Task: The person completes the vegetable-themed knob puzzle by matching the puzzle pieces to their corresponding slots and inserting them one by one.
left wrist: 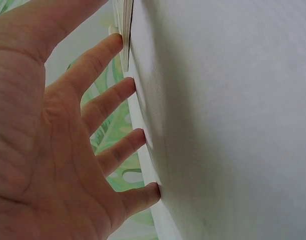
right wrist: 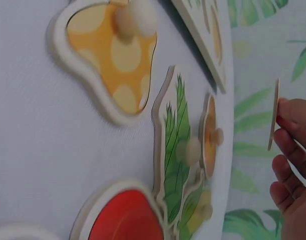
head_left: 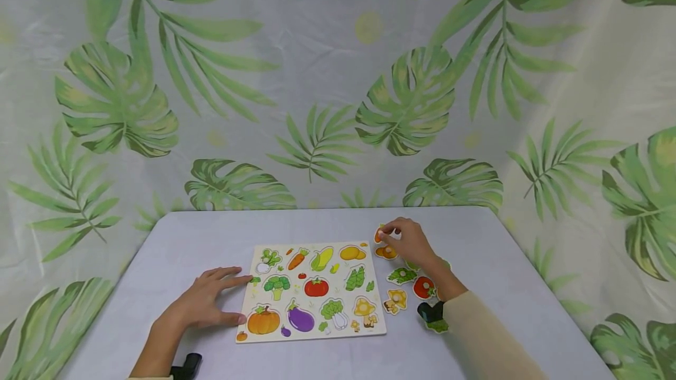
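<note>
The right hand [head_left: 409, 242] pinches a small orange puzzle piece [head_left: 378, 234], its grip closed on the edge, lifted off the desk [head_left: 507, 263] just right of the puzzle board's [head_left: 313, 292] far corner. In the wrist view the piece stands on edge. The left hand [head_left: 208, 301] lies flat and open, fingertips touching the board's left edge.

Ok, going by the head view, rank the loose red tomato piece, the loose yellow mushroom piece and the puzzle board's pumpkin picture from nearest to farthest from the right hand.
From the right hand:
1. Red tomato piece, on the table beside the right forearm.
2. Yellow mushroom piece, a little further left and nearer the person, next to the board's right edge.
3. Pumpkin picture, at the board's near-left corner, close to the left hand.
</note>
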{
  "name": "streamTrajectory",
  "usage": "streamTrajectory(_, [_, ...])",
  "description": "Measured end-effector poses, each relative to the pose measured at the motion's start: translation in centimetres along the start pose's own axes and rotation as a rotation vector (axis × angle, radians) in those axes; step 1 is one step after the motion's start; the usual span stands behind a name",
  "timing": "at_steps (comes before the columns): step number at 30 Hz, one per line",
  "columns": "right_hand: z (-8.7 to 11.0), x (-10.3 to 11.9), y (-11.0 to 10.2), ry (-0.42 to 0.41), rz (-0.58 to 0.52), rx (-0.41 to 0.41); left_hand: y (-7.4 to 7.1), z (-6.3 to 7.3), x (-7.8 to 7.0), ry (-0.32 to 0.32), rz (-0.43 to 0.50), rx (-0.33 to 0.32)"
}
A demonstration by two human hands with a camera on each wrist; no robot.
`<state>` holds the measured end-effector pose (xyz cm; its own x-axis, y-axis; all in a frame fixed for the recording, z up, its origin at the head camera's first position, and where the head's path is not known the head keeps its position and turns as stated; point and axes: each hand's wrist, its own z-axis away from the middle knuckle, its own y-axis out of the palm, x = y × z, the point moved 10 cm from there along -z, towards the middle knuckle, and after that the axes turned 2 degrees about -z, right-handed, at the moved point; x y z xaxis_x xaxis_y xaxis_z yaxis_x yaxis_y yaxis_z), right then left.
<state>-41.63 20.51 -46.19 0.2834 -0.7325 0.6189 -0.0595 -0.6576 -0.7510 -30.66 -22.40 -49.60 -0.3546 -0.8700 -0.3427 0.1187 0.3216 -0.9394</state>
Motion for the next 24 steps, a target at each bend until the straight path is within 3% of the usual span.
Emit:
streamTrajectory(13, [-1.1,4.6,2.7,-0.135,-0.026,0.017,0.0,0.1,0.1,-0.007,0.01,0.008])
streamTrajectory(24, [-1.7,7.0,6.7,-0.082,-0.044,0.081,-0.2,0.1,-0.1,0.0,0.017,0.009])
